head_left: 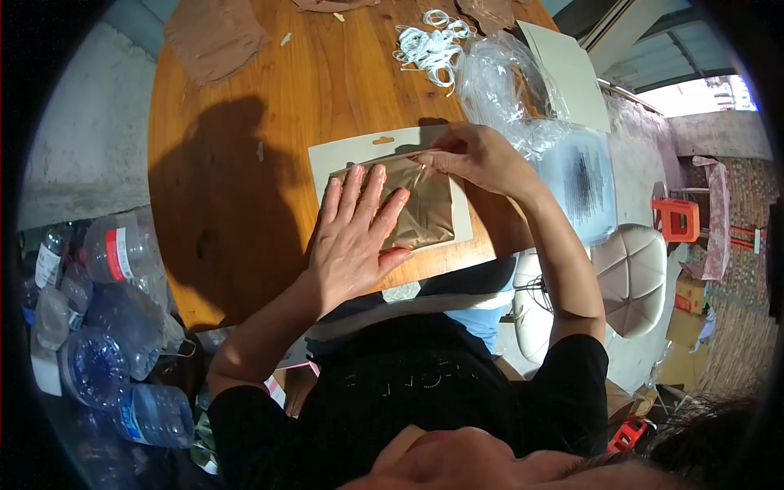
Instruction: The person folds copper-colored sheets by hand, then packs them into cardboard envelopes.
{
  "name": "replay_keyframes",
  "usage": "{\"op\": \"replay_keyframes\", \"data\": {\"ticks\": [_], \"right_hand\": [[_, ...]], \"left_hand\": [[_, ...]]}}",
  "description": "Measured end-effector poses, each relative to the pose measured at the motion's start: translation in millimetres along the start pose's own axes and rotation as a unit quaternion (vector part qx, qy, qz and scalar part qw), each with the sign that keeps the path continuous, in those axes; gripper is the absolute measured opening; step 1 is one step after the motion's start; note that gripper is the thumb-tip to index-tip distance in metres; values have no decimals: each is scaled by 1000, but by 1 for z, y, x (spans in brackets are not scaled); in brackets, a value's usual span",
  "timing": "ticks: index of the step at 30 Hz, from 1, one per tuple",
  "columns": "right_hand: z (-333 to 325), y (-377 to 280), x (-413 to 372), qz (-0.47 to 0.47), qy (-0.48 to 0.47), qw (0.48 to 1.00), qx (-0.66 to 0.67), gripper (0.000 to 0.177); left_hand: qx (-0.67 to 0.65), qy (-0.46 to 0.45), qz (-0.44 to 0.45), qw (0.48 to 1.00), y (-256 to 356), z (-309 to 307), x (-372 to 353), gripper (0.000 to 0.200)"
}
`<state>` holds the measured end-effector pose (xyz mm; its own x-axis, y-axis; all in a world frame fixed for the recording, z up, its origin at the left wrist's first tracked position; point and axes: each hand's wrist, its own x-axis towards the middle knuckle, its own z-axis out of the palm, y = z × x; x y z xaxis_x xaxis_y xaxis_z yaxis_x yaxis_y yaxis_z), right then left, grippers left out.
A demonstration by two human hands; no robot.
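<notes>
A cream card (325,153) with a hang hole at its top edge lies on the wooden table in front of me. On it rests a shiny brown folded piece of fabric (431,204), smooth with a few creases. My left hand (351,237) lies flat on the left part of the fabric, fingers spread. At the fabric's upper right corner, my right hand (474,159) has thumb and fingers pinched together on its edge. Part of the right fingertips is hidden behind the hand.
On the wooden table (327,90) are a brown cloth (214,41), white cords (429,49), clear plastic bags (498,82) and stacked pale cards (563,73). Plastic bottles (98,359) crowd the floor at left. A padded chair (629,278) and red stool (676,219) stand right.
</notes>
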<state>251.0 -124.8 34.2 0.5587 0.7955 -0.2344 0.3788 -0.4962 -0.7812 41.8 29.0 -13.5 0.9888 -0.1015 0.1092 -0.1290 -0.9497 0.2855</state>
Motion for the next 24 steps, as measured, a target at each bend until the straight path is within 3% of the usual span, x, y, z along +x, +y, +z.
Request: {"op": "replay_keyframes", "data": {"ticks": [4, 9, 12, 18, 21, 23, 24], "right_hand": [[3, 3, 6, -6, -33, 999, 3, 38], [6, 0, 11, 12, -105, 981, 162, 33], [2, -4, 16, 83, -122, 987, 62, 34], [4, 0, 21, 83, -104, 991, 11, 36], [4, -3, 17, 95, -103, 988, 64, 35], [5, 4, 19, 92, -104, 988, 69, 35], [5, 4, 20, 93, -100, 988, 72, 36]], "left_hand": [[-5, -1, -4, 1000, 0, 0, 1, 79], [-1, 2, -5, 1000, 0, 2, -1, 80], [2, 5, -2, 1000, -2, 4, -1, 81], [23, 33, -9, 999, 4, -5, -6, 83], [13, 40, 46, 998, 17, -4, -9, 86], [24, -2, 111, 994, 22, -2, -1, 88], [33, 11, 96, 995, 22, -2, 3, 81]]}}
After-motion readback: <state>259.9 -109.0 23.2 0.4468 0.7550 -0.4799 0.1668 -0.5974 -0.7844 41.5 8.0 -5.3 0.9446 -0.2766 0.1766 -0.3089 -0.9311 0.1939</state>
